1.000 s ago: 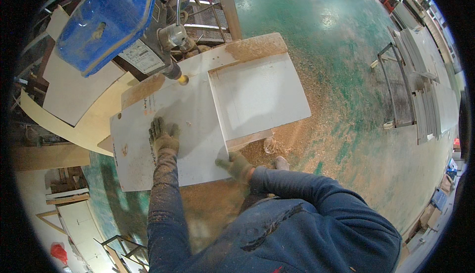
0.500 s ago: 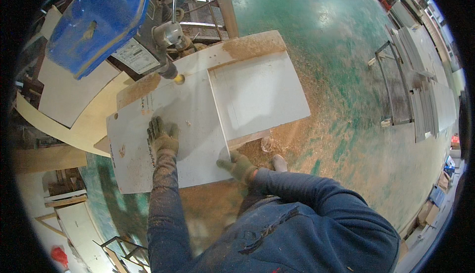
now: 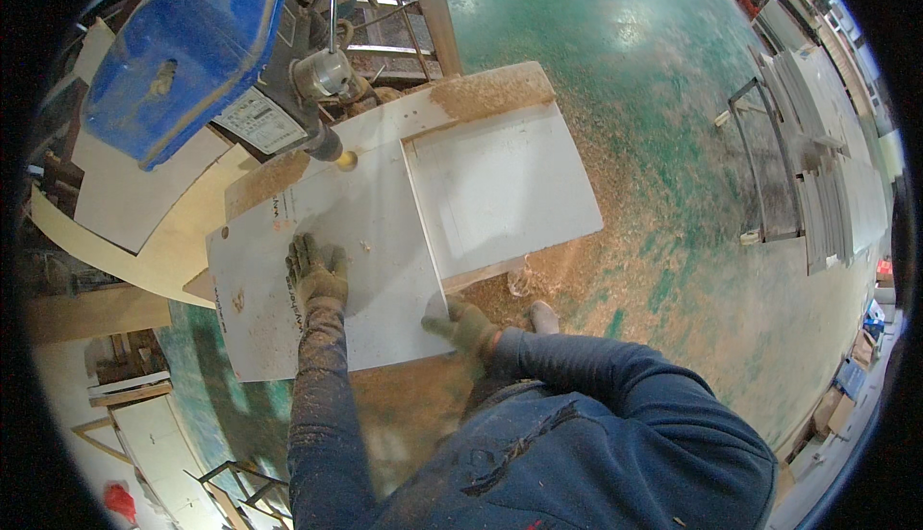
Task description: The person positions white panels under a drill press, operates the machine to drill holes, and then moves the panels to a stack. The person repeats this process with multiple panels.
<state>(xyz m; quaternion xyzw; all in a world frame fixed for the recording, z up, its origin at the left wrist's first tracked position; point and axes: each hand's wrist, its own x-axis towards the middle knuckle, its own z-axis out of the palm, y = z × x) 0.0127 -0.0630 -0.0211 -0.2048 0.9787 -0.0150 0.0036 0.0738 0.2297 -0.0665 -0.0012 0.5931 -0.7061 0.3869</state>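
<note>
A white board (image 3: 385,261) with a hole and wood dust on it lies on the machine's table, under a blue drill press (image 3: 183,49). The yellow-tipped drill bit (image 3: 346,159) meets the board near its far edge. My left hand (image 3: 319,275), in a dusty glove, presses flat on the board with its fingers stretched out. At the board's near right corner my gloved right hand (image 3: 466,326) grips the edge, thumb on top, the other fingers partly hidden and slightly blurred.
A second white board (image 3: 505,184) lies on the table beside mine, against a dust-covered strip of wood (image 3: 490,93). Sawdust covers the green floor (image 3: 654,146) at the right. Stacked grey panels (image 3: 832,208) and a metal frame (image 3: 764,165) stand farther right.
Both hands keep their places on the board. The view has shifted slightly, and the drill press's handle sits a little differently.
</note>
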